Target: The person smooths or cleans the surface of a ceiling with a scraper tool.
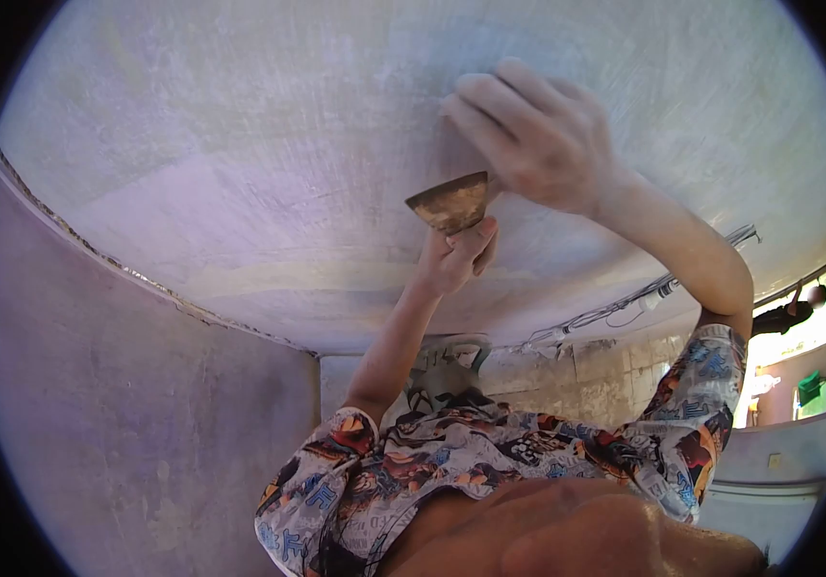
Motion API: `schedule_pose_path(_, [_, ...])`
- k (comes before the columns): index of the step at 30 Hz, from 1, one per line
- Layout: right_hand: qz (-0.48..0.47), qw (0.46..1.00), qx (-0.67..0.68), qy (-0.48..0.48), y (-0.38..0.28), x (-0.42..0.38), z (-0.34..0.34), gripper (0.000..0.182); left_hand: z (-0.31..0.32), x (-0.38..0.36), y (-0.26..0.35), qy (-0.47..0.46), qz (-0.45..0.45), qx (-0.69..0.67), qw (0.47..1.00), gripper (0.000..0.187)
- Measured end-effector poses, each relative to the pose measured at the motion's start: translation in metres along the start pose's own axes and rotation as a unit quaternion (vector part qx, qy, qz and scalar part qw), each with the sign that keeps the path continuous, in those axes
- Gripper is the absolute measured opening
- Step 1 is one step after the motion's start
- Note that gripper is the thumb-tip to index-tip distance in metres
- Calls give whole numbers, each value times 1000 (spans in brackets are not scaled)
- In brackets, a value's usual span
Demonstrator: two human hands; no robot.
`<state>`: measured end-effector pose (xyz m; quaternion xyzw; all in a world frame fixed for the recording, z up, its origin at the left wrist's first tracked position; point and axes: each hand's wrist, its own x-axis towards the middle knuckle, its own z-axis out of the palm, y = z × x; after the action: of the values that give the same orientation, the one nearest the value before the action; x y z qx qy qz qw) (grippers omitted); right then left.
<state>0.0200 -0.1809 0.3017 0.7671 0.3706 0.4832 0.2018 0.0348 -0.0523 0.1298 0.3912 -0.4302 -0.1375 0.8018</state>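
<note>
My left hand (pixel 458 258) is raised toward the pale ceiling (pixel 269 144), its fingers wrapped round the low end of a putty knife (pixel 453 204). The knife's wide, brownish, smeared blade points up, and its handle is hidden in the hand. Higher and to the right, my right hand (pixel 543 135) is up close to the ceiling surface, its fingers bent together and slightly blurred. A small pale piece shows under that hand, near the knife's blade corner; what the fingers hold is hidden.
A purplish wall (pixel 134 385) meets the ceiling along a rough, cracked edge. Cables with bulb holders (pixel 658 293) hang along the ceiling. A worn wall (pixel 586 375) stands behind. At the right, another person (pixel 786 315) is by a bright window opening, with a green object (pixel 809 388) below.
</note>
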Motion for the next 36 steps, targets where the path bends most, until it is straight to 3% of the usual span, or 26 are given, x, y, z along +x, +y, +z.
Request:
schedule_pose_path(3, [-12, 1000, -8, 24, 1, -7, -1, 22, 2, 1, 9, 22, 5, 2, 1000, 48])
schedule_pose_path(7, [90, 996, -27, -13, 12, -88, -39, 27, 8, 9, 24, 46, 1, 77, 996, 48])
schedule_pose_path(9, [194, 980, -29, -21, 4, -124, -51, 23, 6, 4, 26, 46, 7, 108, 993, 50])
schedule_pose_path(11, [374, 927, -3, -37, -20, -158, -54, 16, 1, -15, 23, 100, 10, 138, 985, 46])
schedule_pose_path(12, [407, 912, 43, -16, -32, -168, -51, 11, -1, -27, 16, 98, 11, 143, 985, 46])
schedule_pose_path(13, [438, 895, 89, 5, -45, -180, -48, 7, -2, -43, 7, 125, 23, 31, 991, 37])
schedule_pose_path(14, [467, 868, 164, 28, -64, -191, -39, 8, 0, -58, 1, 152, 33, -82, 984, 31])
schedule_pose_path(15, [493, 836, 237, 50, -84, -199, -28, 9, 5, -68, -1, 150, 31, -78, 985, 31])
schedule_pose_path(17, [585, 698, 407, 73, -123, -196, -12, 12, 14, -82, -6, 157, -64, -109, 980, 34])
schedule_pose_path(19, [664, 585, 466, -24, -166, -215, 16, 15, 24, -92, -24, 146, -94, -101, 980, 34])
schedule_pose_path(22, [667, 520, 534, -1, -193, -204, 28, 15, 50, -81, -51, 124, -113, -29, 985, 35])
schedule_pose_path(23, [658, 468, 587, 51, -207, -207, 38, 13, 56, -80, -55, 114, -100, 26, 988, 37])
schedule_pose_path(24, [645, 412, 636, 101, -215, -213, 38, 12, 62, -81, -63, 110, -120, -1, 987, 33])
schedule_pose_path(25, [647, 406, 638, 102, -223, -217, 38, 12, 64, -82, -66, 113, -126, 2, 986, 33])
schedule_pose_path(27, [649, 303, 686, 130, -233, -225, 38, 14, 66, -80, -72, 111, -114, -45, 986, 23])
schedule_pose_path(33, [638, 276, 710, 115, -225, -256, 27, 21, 87, -74, -93, 99, -121, -19, 988, 22])
schedule_pose_path(36, [641, 230, 728, 78, -202, -272, 10, 25, 97, -61, -97, 55, -95, 152, 982, 23])
